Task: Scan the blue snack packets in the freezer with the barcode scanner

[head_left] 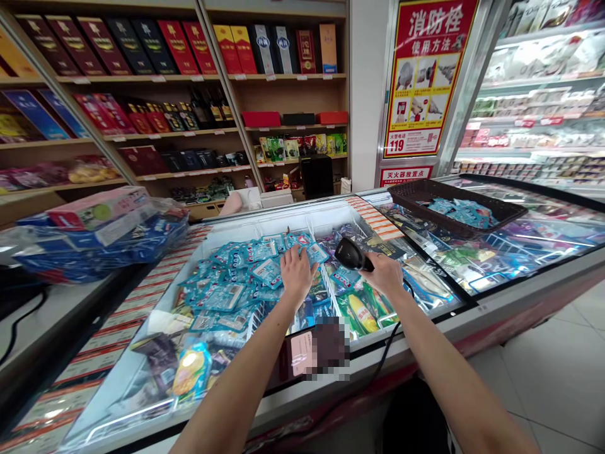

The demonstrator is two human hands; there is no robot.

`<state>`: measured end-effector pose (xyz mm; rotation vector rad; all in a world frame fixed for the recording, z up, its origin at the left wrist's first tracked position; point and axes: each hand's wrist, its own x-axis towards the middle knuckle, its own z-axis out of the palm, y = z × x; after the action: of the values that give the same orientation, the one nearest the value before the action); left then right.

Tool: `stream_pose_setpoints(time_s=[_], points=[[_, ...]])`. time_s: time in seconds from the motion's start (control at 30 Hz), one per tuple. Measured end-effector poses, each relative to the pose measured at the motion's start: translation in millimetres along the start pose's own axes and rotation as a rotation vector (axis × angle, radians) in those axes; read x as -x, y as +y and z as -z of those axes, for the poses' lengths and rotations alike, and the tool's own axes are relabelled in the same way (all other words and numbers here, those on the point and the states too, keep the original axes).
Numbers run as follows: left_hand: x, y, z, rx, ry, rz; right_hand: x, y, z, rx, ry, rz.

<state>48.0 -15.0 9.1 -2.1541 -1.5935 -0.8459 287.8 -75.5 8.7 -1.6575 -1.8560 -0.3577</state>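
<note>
In the head view, my right hand [385, 272] is closed around the handle of a black barcode scanner [350, 254]. The scanner's head points left over the freezer, and its black cable [390, 347] runs down past the front edge. My left hand [297, 271] lies over the pile with its fingers stretched out, against the small blue packets [269, 272]. Several of these packets are heaped in the open chest freezer [189, 236]; one blue packet [316, 254] lies just right of my left fingertips. Whether the fingertips press on a packet is hard to see.
A dark brown tray [411, 195] with more blue packets stands on the freezer's right part. Bags with corn pictures [362, 313] lie below the scanner. A phone [300, 356] rests at the front edge. Plastic-wrapped boxes [104, 233] are stacked at left; shelves [288, 77] stand behind.
</note>
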Motion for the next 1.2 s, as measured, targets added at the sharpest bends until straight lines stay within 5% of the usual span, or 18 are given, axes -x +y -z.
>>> stream_pose_setpoints(time_s=[0.4, 0.67, 0.97, 1.2], points=[[12, -26, 21.2, -0.081, -0.017, -0.01, 2, 3, -1, 0.034, 0.029, -0.102], [1, -4, 8.5, -0.047, -0.213, -0.253, -2, 7, -3, 0.05, 0.07, -0.156], [1, 29, 2.8, 0.091, -0.22, -0.097, -4, 8, 0, 0.049, 0.039, -0.174], [4, 57, -10.4, 0.217, -0.368, -0.209, -3, 7, 3, 0.051, 0.045, -0.152]])
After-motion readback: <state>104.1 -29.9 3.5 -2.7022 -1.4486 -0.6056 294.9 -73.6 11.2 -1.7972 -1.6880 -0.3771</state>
